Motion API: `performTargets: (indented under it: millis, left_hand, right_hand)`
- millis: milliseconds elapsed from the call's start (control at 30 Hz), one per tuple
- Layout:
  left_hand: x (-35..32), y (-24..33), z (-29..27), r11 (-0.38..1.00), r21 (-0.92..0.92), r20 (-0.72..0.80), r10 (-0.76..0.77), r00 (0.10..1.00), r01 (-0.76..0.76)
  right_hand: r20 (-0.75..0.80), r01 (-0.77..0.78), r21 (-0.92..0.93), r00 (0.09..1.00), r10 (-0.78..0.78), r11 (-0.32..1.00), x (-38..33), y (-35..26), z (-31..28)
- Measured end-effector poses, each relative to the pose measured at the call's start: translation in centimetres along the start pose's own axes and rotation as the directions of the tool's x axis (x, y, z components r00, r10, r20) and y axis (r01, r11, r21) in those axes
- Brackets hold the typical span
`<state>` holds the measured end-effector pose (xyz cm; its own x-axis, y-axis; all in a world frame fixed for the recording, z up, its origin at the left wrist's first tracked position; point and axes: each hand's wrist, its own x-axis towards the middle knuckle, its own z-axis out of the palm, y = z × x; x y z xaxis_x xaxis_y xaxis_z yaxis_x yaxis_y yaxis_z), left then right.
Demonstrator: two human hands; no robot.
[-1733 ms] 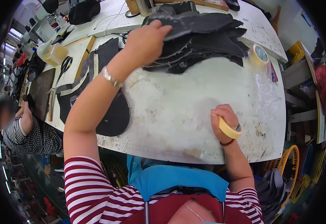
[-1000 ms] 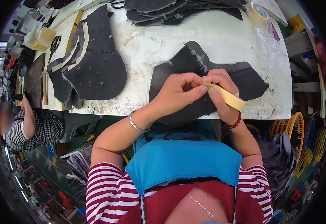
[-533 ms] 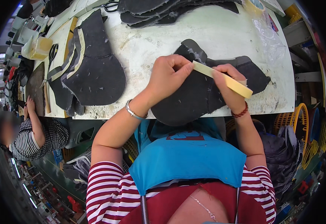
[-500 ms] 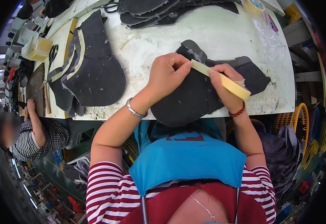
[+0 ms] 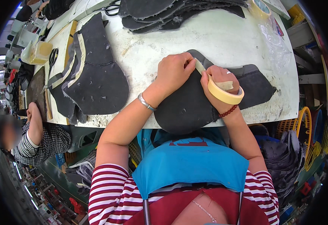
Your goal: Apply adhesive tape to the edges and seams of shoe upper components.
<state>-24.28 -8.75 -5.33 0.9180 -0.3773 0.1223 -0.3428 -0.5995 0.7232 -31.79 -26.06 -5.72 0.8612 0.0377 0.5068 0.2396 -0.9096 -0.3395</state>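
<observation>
The left hand [image 5: 173,71] and right hand [image 5: 222,78] hid a chunk of the dark fabric piece [image 5: 185,107] under them, ngl. Top edge chopped off the stack of dark pieces [image 5: 152,10], the co-worker's face [image 5: 8,133] was blurred, and the lower-left clutter [image 5: 40,187] was too tiny to make out.

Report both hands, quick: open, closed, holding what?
Left hand: closed, pinching the tape strip between thumb and fingers.
Right hand: closed, holding the tape roll.
</observation>
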Motion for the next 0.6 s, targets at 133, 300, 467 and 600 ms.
performTargets:
  millis: [133,300,467,600]
  left_hand:
    - [0.7,0.1,0.8,0.964,0.254,0.003,0.080,0.997,-0.078]
    - [2.1,1.2,-0.5,0.854,0.487,0.071,0.168,0.983,-0.182]
    - [0.5,0.2,-1.2,0.680,0.493,0.089,0.581,0.809,-0.542]
    - [-2.9,-0.4,0.1,0.738,0.213,0.018,0.653,0.757,-0.641]
  right_hand:
    - [0.028,0.029,-0.087,0.999,-0.027,0.996,0.3,0.1,0.4]
    - [0.080,0.070,-0.196,0.995,-0.055,0.978,0.8,-0.1,0.5]
    - [0.097,0.066,-0.196,0.994,-0.048,0.978,0.8,0.0,0.8]
    - [0.090,0.078,-0.180,0.994,-0.063,0.981,0.6,0.4,0.8]
